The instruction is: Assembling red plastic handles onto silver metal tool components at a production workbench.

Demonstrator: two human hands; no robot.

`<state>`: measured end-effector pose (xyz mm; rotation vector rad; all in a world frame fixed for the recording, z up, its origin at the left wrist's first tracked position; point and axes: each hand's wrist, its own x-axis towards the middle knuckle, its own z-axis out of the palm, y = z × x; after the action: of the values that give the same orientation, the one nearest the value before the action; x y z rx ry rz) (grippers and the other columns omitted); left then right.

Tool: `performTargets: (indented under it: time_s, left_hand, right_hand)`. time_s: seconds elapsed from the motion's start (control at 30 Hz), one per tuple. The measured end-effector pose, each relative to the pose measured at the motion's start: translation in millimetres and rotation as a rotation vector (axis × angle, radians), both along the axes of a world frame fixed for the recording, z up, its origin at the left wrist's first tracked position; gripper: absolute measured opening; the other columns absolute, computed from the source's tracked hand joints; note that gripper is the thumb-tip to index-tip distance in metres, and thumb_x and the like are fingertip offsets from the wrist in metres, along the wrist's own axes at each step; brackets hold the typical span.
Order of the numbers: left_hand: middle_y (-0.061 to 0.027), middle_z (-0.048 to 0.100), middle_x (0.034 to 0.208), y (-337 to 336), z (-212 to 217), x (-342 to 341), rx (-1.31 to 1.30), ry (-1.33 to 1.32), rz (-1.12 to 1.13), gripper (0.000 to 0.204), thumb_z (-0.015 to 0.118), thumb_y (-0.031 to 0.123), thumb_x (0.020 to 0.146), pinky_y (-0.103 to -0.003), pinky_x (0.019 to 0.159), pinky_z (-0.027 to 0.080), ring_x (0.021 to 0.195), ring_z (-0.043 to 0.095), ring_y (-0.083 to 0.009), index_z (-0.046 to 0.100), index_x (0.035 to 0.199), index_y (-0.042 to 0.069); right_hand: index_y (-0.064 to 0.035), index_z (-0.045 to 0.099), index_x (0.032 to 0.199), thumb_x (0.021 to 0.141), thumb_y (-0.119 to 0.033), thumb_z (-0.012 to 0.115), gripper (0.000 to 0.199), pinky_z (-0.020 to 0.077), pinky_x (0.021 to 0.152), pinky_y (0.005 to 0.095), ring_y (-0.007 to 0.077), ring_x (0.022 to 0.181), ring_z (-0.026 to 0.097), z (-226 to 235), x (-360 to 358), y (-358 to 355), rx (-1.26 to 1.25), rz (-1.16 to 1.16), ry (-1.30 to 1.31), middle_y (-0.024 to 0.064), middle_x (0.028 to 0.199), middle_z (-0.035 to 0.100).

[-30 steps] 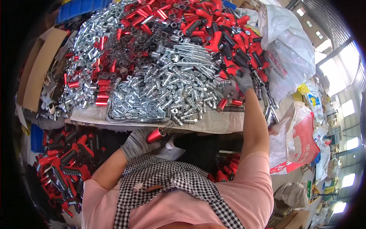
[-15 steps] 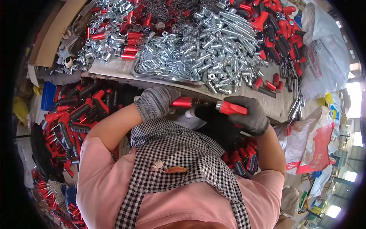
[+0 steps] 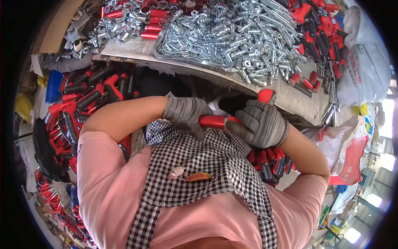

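In front of my apron, my left hand (image 3: 188, 115) wears a grey knitted glove and is closed around one end of a red tube (image 3: 212, 121). My right hand (image 3: 262, 123), gloved in the same grey, grips a red handle piece (image 3: 266, 96) whose rounded end sticks out above the knuckles. Its fingers also reach the tube's right end, where a narrow silvery band shows. The two red parts meet at my right hand; how they fit together is hidden under the fingers. No spring is visible between them.
A bench (image 3: 128, 49) ahead carries a metal tray (image 3: 195, 62) heaped with small silvery fittings. Red-and-black handles (image 3: 317, 37) pile up at its right, beside white plastic bags (image 3: 365, 74). More red-and-black tools (image 3: 89, 99) fill the left side, near a blue bin (image 3: 54, 86).
The red tube with its protruding spring and the right hand's red piece were apart; now they are brought together and the spring is out of sight. My right hand has turned, rounded end upward.
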<state>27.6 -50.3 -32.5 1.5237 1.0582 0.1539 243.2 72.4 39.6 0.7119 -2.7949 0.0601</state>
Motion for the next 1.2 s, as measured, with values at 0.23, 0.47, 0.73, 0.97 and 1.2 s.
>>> performTargets:
  time_s: [0.23, 0.47, 0.73, 0.97, 1.2]
  left_hand:
    - [-0.0124, 0.060, 0.083, 0, 17, -10, 0.970, 0.764, 0.112, 0.041, 0.064, 0.032, 0.071, -0.043, 0.061, 0.050, 0.072, 0.062, -0.0286, 0.061, 0.103, 0.007]
    - [-0.0128, 0.063, 0.081, 21, 5, -41, 0.879, 0.469, -0.039, 0.039, 0.066, 0.025, 0.075, -0.036, 0.060, 0.050, 0.072, 0.063, -0.0287, 0.059, 0.107, 0.005]
    - [-0.0113, 0.063, 0.067, -5, -3, -11, 0.415, 0.484, 0.015, 0.031, 0.064, 0.022, 0.078, -0.042, 0.050, 0.048, 0.056, 0.062, -0.0258, 0.059, 0.103, 0.004]
    - [-0.0166, 0.064, 0.076, -3, -6, -14, 0.515, 0.416, 0.064, 0.036, 0.067, 0.029, 0.074, -0.044, 0.060, 0.050, 0.066, 0.063, -0.0303, 0.061, 0.100, 0.004]
    - [-0.0176, 0.063, 0.073, 5, -33, -8, 0.316, 0.333, -0.111, 0.043, 0.067, 0.037, 0.078, -0.042, 0.066, 0.051, 0.067, 0.063, -0.0342, 0.060, 0.108, 0.007]
  right_hand:
    - [0.0024, 0.060, 0.105, 0.077, -0.022, 0.067, 0.038, 0.0531, 0.058, 0.0343, 0.0192, 0.065, 0.062, -25, 2, -19, -1.700, -0.883, -0.641, 0.0115, 0.078, 0.063]
    - [-0.0074, 0.061, 0.109, 0.073, -0.017, 0.068, 0.037, 0.0538, 0.066, 0.0377, 0.0258, 0.069, 0.063, -32, -3, -21, -0.795, -0.781, -0.233, 0.0084, 0.072, 0.059]
    - [-0.0036, 0.065, 0.093, 0.069, -0.018, 0.070, 0.028, 0.0506, 0.069, 0.0326, 0.0216, 0.074, 0.062, -39, 6, -18, -0.033, -0.371, -0.259, 0.0074, 0.079, 0.060]
    - [-0.0048, 0.065, 0.105, 0.064, -0.015, 0.076, 0.043, 0.0510, 0.062, 0.0334, 0.0227, 0.066, 0.062, -40, 5, -15, -0.811, -0.651, -0.329, 0.0107, 0.078, 0.063]
    - [-0.0064, 0.064, 0.111, 0.060, -0.016, 0.073, 0.052, 0.0494, 0.061, 0.0390, 0.0270, 0.070, 0.061, -53, 5, -16, -0.198, -0.510, -0.142, 0.0091, 0.080, 0.062]
